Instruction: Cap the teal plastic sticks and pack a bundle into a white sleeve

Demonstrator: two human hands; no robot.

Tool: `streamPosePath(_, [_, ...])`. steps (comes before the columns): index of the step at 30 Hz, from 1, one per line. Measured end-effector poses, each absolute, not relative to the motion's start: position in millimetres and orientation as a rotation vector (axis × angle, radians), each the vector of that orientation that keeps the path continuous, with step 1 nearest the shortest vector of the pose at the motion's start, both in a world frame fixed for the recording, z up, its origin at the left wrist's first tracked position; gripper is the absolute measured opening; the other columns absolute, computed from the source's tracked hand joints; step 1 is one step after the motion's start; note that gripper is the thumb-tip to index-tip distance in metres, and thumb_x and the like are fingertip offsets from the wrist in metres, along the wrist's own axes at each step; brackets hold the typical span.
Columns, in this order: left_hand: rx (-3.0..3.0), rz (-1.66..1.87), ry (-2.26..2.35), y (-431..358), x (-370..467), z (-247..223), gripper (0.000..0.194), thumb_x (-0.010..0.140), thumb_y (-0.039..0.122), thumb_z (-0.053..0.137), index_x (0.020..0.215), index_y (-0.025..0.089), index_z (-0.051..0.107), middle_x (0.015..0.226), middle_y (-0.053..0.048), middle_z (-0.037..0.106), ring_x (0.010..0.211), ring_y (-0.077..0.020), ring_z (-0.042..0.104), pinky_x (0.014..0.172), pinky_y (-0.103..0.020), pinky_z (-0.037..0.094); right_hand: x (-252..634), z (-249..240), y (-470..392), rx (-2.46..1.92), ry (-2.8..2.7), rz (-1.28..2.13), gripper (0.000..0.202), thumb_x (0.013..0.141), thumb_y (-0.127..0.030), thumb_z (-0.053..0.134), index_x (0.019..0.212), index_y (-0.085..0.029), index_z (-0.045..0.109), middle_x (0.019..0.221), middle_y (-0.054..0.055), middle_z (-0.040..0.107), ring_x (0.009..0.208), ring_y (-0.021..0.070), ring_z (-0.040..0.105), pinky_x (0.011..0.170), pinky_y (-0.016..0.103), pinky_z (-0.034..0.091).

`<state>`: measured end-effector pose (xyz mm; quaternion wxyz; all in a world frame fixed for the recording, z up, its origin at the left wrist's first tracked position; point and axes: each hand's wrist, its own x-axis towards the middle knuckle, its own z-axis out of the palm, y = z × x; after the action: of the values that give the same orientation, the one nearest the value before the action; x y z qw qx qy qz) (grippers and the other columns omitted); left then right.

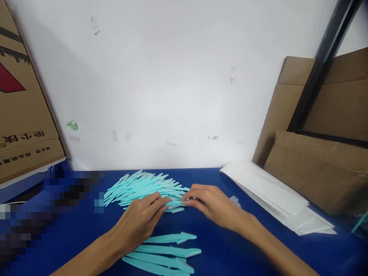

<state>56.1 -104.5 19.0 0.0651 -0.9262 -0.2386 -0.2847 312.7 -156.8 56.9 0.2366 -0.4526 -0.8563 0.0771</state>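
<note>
Between my two hands, a turquoise plastic piece [176, 203] lies level, pinched at both ends. My left hand [146, 214] closes on its left end with thumb and fingertips. The right end is in the pinch of my right hand [211, 203]. Behind my hands a large pile of similar turquoise pieces [143, 186] is spread out on the blue table [230, 245]. Nearer to me, several turquoise pieces [169, 251] lie roughly side by side, partly hidden by my left forearm.
White sheets or bags [267, 188] are stacked on the right. Small translucent pieces [235, 201] lie behind my right wrist. Cardboard boxes [319, 172] stand at the right, another carton [25, 99] at the left. A white wall [172, 84] rises behind the table.
</note>
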Motion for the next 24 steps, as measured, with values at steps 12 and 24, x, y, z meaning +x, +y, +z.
streamPosePath(12, [-2.731, -0.949, -0.684, -104.5, 55.6, 17.6, 0.027, 0.104, 0.023, 0.04, 0.127, 0.023, 0.053, 0.09, -0.002, 0.063, 0.061, -0.0111, 0.058, 0.05, -0.021, 0.041, 315.8, 59.0, -156.2, -1.246, -2.265, 0.127, 0.028, 0.103, -0.034, 0.046, 0.111, -0.026, 0.071, 0.102, 0.002, 0.07, 0.088, 0.0147, 0.065, 0.077, 0.026, 0.047])
streamPosePath(24, [-2.738, -0.944, -0.671, -104.4, 54.1, 21.1, 0.028, 0.104, 0.023, 0.04, 0.128, 0.022, 0.054, 0.089, -0.002, 0.062, 0.063, -0.0117, 0.058, 0.052, -0.021, 0.042, 313.7, 60.6, -157.0, -1.211, -2.286, 0.195, 0.029, 0.103, -0.034, 0.046, 0.109, -0.024, 0.072, 0.1, 0.003, 0.07, 0.087, 0.0158, 0.065, 0.075, 0.026, 0.046])
